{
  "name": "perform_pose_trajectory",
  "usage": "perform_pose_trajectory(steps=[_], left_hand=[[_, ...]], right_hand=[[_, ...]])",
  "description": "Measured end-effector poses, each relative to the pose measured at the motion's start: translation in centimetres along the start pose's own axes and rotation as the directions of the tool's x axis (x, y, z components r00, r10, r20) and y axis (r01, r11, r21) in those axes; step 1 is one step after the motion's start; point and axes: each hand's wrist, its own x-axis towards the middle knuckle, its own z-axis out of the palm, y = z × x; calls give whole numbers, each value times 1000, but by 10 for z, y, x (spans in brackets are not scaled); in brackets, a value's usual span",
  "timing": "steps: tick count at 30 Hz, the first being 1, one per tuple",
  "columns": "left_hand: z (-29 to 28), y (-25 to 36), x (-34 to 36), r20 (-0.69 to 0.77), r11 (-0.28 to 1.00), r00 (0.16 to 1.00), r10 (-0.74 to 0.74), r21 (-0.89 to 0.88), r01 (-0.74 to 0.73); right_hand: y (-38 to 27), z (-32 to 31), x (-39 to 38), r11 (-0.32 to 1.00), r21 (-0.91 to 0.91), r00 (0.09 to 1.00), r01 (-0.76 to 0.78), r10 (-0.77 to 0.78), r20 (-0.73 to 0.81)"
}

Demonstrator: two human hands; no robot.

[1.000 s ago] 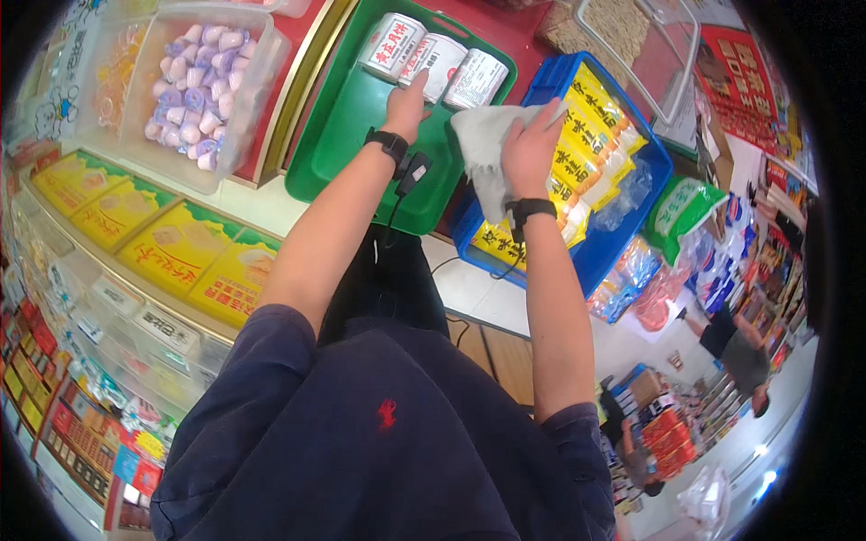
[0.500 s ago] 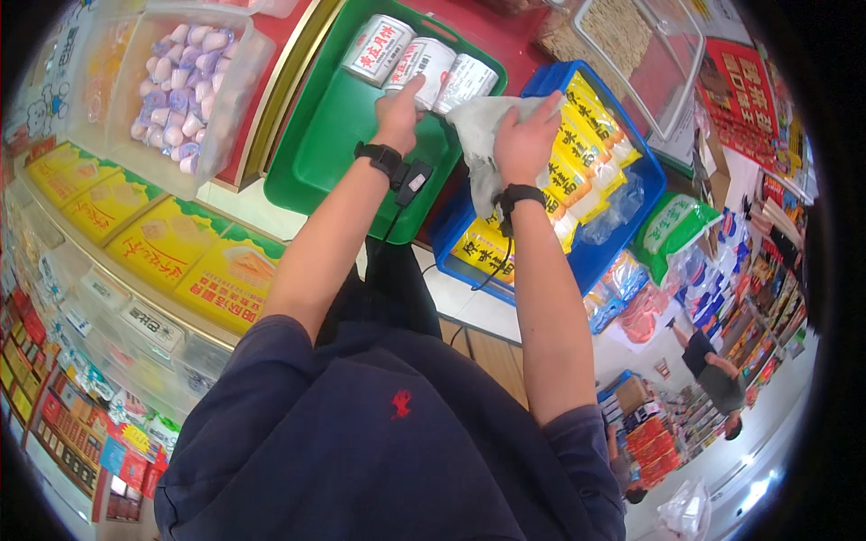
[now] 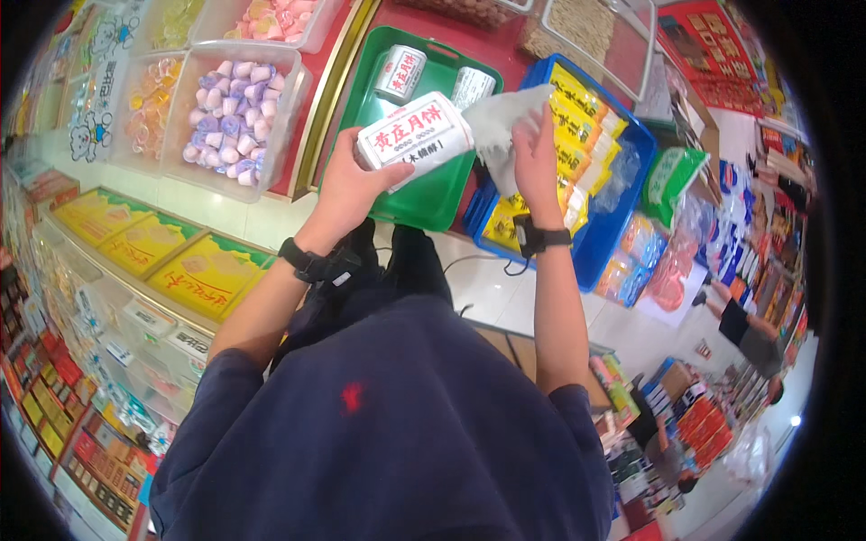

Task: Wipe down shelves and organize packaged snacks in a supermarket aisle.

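My left hand (image 3: pixel 347 194) grips a white paper-wrapped round pack (image 3: pixel 415 142) with red and black print, raised over the green tray (image 3: pixel 419 207). Its thumb lies along the near side of the pack. A pale grey cloth (image 3: pixel 499 131) hangs from my right hand (image 3: pixel 538 167), whose fingers are closed on it, just right of the pack and touching or nearly touching its end. Inside the tray stand two similar wrapped packs, one at the left (image 3: pixel 400 72) and another at the right (image 3: pixel 473 87), partly covered by the held one.
Right of the tray is a blue crate (image 3: pixel 621 203) of yellow packets (image 3: pixel 577 135). Clear bins hold small purple-and-pink cups (image 3: pixel 233 117) at the left. A green bag (image 3: pixel 675 180) lies beyond the crate. Other people stand far off at the right.
My left hand has lifted the middle pack out of the row in the tray and brought it nearer to me. The right hand stays close by with the cloth.
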Motion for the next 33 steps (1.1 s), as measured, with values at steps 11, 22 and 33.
perform_pose_trajectory(steps=[11,22,33], left_hand=[[-67,116,-78,480,937,861,170,193,-292],[-130,156,-122,579,815,720,383,155,-558],[-144,140,-112,622,764,546,561,-136,-630]], right_hand=[[-192,-6,-141,910,413,961,41,-148,233],[-256,31,-195,734,677,957,52,-230,175],[-266,47,-205,751,500,888,431,-450,-89]])
